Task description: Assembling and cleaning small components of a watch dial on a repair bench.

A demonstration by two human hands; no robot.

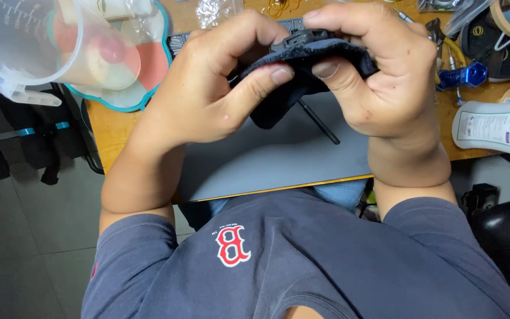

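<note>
Holding a small black plastic part [300,40] wrapped in a dark cloth [302,77], both hands work raised above the grey mat [267,159] on the desk [110,127]. Left hand [208,88]: fingers curled over the cloth, thumb pressed flat on its front edge. Right hand [379,77]: fingers clamped over the top of the part, thumb pinching the cloth from below. The two thumbs nearly touch.

Risks, as judged from this view:
- The grip goes through loose cloth, not straight onto the part. If the cloth slides, the part could slip out and drop onto the mat or off the near desk edge to the floor.
- A thin black rod-like tool [320,123] lies on the mat right under the hands; a dropped part could knock it away.
- The clear measuring jug [36,41] stands at the desk's far left corner, seemingly overhanging the edge. A left elbow swing might tip it.
- The white bottle [494,127] lies on its side near the right wrist; a nudge could roll it.

How much of the part the cloth hides cannot be told.
</note>
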